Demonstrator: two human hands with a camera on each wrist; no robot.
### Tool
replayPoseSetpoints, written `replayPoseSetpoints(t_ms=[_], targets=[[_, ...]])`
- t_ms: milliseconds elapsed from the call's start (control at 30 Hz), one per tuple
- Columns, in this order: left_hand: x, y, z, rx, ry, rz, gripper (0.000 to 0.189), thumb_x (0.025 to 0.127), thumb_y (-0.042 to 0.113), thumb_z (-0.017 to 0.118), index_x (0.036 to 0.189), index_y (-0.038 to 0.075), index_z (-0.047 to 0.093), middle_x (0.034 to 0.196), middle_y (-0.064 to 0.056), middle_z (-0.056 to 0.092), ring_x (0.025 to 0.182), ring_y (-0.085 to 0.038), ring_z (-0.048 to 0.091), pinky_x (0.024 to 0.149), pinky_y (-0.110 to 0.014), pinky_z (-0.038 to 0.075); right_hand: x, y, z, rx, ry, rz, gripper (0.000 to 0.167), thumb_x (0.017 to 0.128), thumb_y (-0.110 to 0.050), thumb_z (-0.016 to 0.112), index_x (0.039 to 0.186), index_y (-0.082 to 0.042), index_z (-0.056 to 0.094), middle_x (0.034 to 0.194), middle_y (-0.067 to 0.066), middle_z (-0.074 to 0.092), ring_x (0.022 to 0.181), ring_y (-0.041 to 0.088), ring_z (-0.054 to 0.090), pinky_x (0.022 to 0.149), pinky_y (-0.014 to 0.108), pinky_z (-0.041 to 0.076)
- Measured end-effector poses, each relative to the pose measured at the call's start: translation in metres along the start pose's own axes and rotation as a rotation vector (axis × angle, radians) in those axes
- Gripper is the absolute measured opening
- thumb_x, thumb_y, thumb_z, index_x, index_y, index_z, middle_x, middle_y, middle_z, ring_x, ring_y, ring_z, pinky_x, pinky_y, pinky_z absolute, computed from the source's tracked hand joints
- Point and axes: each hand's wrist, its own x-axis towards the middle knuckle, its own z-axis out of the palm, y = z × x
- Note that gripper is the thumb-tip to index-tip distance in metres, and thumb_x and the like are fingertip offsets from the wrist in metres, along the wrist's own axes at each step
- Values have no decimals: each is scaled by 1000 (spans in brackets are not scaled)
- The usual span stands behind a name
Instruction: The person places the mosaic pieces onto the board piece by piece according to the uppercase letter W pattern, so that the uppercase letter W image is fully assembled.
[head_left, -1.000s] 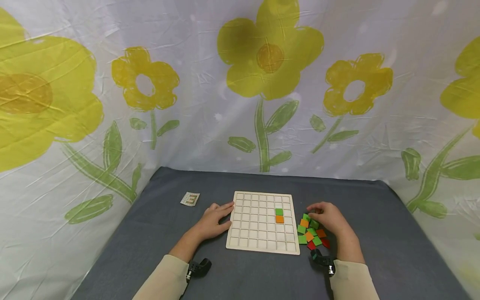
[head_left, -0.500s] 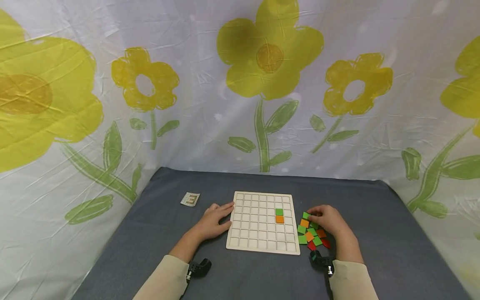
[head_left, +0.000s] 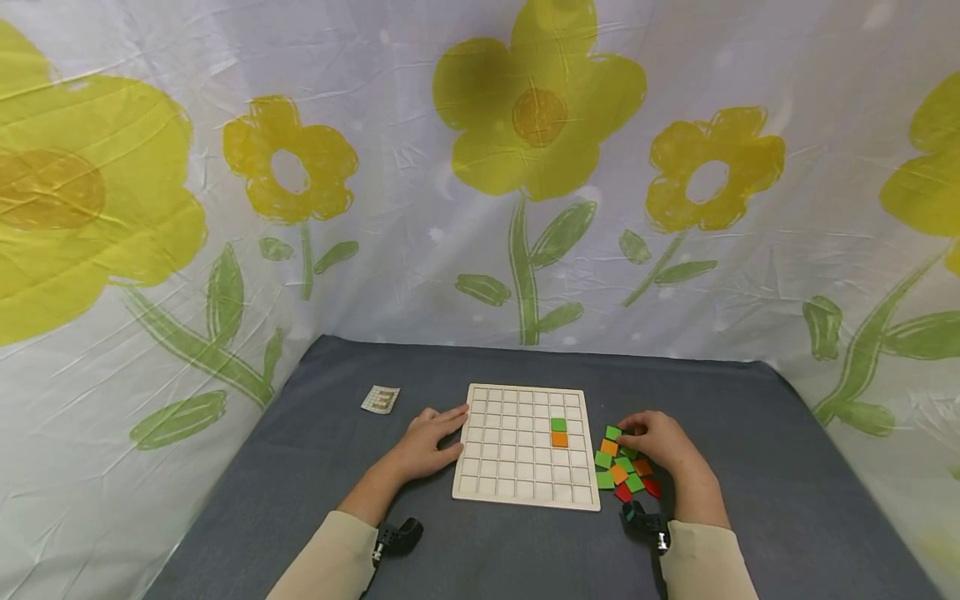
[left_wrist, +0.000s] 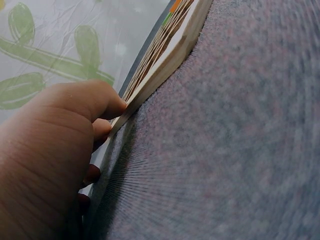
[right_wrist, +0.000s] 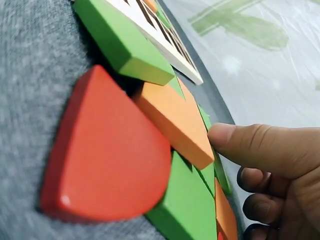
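My left hand (head_left: 425,443) lies at the left side of a pale wooden grid board (head_left: 517,492), fingertips and thumb touching its edge. Close up, the left wrist view shows the left hand (left_wrist: 55,145) against the board's rim (left_wrist: 165,67). At the board's right, my right hand (head_left: 660,437) reaches into a pile of coloured tiles. Its thumb and fingertips pinch a green tile (head_left: 612,432) at the pile's far end. In the right wrist view the right hand (right_wrist: 280,155) has its thumb by the tiles and the other fingers curled; the pinched tile is mostly hidden there.
On the board sit a green tile (head_left: 558,424) and an orange tile (head_left: 559,439), one above the other. The loose pile holds several green, orange and red tiles (head_left: 623,492). A small printed card (head_left: 381,399) lies at the back left on the dark tablecloth (head_left: 517,550).
My right hand has come down slightly toward the near side, onto the far end of the pile. The green tile there has shifted a little. My left hand stays where it was.
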Motion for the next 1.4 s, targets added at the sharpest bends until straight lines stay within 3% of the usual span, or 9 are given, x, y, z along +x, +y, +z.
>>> replayPoseSetpoints(t_ms=[300,567,800,1133,1400], targets=[[-1,0,0,-2,4,4,58,102,28,61,154,8,49,162,0,39,94,-14,40,88,-45,35,0,2,0,-6,13,-14,29,94,-18,75,114,3,75,87,7,58,76,22,51,66,38,43],[-1,-1,-2,-3,6,10,58,102,28,61,155,8,47,163,-1,39,90,-13,37,85,-42,32,-7,-12,-15,32,49,-45,29,95,-17,73,117,3,74,88,7,56,77,23,49,67,38,42],[0,1,-2,-24,20,39,57,102,25,62,153,3,48,161,-8,41,92,-16,38,86,-46,32,-19,-26,-26,32,42,-123,27,97,-14,71,119,2,73,90,6,56,75,22,49,66,38,44],[-3,0,-1,-12,5,24,57,102,26,61,153,4,49,162,-5,40,91,-14,37,85,-44,33,-35,-38,-17,-24,16,-198,23,96,-11,73,116,-1,75,86,2,51,71,20,44,63,36,40],[-3,4,-4,-28,14,49,56,103,24,61,153,2,49,162,-8,39,91,-15,35,83,-44,30,-42,-58,-19,-61,27,-277,21,95,-12,74,115,-5,76,87,-1,51,76,18,45,65,35,39]])
